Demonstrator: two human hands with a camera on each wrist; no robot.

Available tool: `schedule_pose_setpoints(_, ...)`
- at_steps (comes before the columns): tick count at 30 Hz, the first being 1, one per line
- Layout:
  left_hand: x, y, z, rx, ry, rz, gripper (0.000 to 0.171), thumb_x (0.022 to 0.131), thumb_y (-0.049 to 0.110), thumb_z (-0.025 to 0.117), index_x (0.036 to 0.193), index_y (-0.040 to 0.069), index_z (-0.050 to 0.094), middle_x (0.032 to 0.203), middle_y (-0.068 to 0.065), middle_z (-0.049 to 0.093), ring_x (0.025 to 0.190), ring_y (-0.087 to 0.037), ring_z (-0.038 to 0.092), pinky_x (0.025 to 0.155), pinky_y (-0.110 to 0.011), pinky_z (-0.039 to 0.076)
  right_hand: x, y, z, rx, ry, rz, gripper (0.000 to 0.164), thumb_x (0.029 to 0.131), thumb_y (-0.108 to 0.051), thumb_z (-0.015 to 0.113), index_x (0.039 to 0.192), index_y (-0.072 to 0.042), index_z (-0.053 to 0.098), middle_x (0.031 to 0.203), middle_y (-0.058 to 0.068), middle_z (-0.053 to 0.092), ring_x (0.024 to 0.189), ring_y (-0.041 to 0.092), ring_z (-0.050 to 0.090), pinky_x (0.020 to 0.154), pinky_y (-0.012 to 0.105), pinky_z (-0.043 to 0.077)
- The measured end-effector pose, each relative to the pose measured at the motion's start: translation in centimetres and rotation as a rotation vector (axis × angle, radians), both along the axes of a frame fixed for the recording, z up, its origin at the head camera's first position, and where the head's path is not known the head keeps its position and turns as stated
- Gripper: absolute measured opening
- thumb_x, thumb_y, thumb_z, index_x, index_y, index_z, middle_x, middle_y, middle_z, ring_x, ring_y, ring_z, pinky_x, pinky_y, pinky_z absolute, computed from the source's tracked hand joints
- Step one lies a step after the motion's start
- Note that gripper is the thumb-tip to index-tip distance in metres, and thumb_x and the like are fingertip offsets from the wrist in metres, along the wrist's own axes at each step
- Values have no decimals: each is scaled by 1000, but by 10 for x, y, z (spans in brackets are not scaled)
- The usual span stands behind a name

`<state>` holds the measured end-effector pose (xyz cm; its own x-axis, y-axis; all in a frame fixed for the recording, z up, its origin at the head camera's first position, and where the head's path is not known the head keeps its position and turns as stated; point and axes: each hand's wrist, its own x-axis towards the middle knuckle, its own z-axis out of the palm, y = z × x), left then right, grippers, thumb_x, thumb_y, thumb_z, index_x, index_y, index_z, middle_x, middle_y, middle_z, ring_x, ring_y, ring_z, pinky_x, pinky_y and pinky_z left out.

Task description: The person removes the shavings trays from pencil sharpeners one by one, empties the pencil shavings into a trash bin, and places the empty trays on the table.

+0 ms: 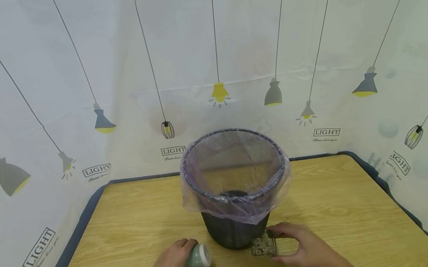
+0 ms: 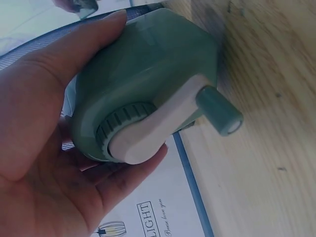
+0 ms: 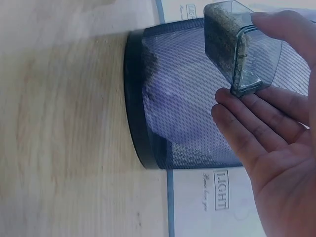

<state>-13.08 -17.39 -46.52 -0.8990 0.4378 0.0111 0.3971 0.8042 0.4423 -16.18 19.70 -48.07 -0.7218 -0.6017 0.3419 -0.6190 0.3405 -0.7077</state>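
Note:
My left hand (image 1: 175,264) grips a green crank pencil sharpener (image 1: 196,259) low over the table's near side. The left wrist view shows its white crank arm (image 2: 158,123) and green knob (image 2: 219,111), with the thumb on one side of the body and fingers on the other. In my right hand (image 1: 304,246), thumb and fingertips pinch a small clear shavings drawer (image 1: 264,246) at its edges. Brown pencil shavings (image 3: 224,42) fill part of the drawer. It is in front of the bin's lower right side in the head view.
A black mesh trash bin (image 1: 232,235) lined with a thin purple bag (image 1: 188,191) stands mid-table, between and just beyond the hands. Something dark shows low inside it. The wooden table (image 1: 137,216) meets a lamp-printed cloth (image 1: 124,73) at the back and sides.

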Motion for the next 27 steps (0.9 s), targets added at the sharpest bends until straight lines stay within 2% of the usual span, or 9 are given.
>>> schedule_pose_setpoints(7, -4, -5, -5, -13, -21, 32, 75, 72, 54, 84, 122, 2, 62, 110, -12, 64, 86, -19, 62, 66, -32, 54, 1, 12, 2, 12, 61, -58, 52, 84, -25, 81, 129, -11, 61, 122, 2, 67, 105, 10, 67, 84, 29, 58)
schedule_pose_setpoints(19, -7, -6, -9, -16, 17, 31, 73, 71, 51, 85, 121, 2, 62, 109, -12, 64, 85, -20, 62, 64, -31, 54, 0, 23, 2, -29, 64, -105, 53, 82, -20, 82, 130, -15, 61, 122, 2, 67, 104, 11, 67, 84, 29, 59)
schedule_pose_setpoints(27, -6, -5, -10, -16, 32, 24, 71, 71, 50, 86, 119, 4, 63, 108, -11, 64, 85, -19, 62, 63, -30, 53, 0, 28, 3, -16, 61, -132, 54, 83, -20, 82, 131, -15, 60, 122, 3, 67, 105, 11, 67, 83, 30, 59)
